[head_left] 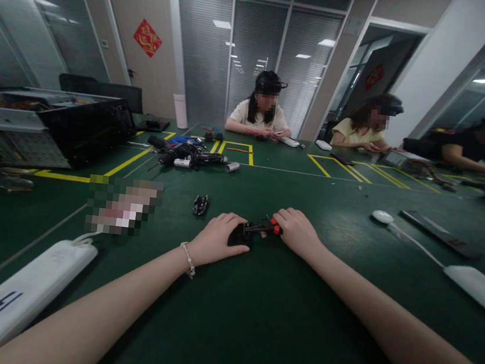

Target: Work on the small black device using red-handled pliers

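My left hand [217, 239] rests on the green table mat [252, 323] and grips a small black part [240, 235] under its fingers. My right hand [296, 230] holds a small tool with a red handle [275, 226], whose dark shaft [257, 228] points left into the black part. Both hands meet at the middle of the table, close in front of me. A bracelet sits on my left wrist. A small black component [200, 204] lies loose on the mat just left of my left hand.
A white power strip [14, 296] lies at the near left, another white strip [478, 288] with a cable at the right. A black computer case [56, 126] stands far left. A pile of black parts [188, 155] lies further back. Three people sit across the table.
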The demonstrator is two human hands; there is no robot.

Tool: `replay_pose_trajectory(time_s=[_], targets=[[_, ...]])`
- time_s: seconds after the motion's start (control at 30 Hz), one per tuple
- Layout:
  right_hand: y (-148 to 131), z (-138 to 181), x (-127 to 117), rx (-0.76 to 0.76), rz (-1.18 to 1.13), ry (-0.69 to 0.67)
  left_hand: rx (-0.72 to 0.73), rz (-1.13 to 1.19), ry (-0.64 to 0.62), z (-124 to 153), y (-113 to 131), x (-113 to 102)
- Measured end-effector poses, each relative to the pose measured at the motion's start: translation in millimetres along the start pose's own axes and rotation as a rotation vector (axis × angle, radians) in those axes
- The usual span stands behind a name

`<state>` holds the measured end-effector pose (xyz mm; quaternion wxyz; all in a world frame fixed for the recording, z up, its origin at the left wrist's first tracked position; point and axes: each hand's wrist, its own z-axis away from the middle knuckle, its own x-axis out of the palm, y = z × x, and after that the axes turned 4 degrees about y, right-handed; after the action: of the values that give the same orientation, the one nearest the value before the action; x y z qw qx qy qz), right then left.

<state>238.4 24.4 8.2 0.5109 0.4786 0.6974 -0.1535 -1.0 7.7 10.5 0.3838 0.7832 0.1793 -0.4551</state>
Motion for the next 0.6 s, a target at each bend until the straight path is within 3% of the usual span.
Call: replay_pose_trajectory(time_s=[0.6], targets=[[-0.4,-2.1,-1.8,-0.031,0.069,-0.016,0.011,-0.006,0.004,-0.4,-1.7,1.5]])
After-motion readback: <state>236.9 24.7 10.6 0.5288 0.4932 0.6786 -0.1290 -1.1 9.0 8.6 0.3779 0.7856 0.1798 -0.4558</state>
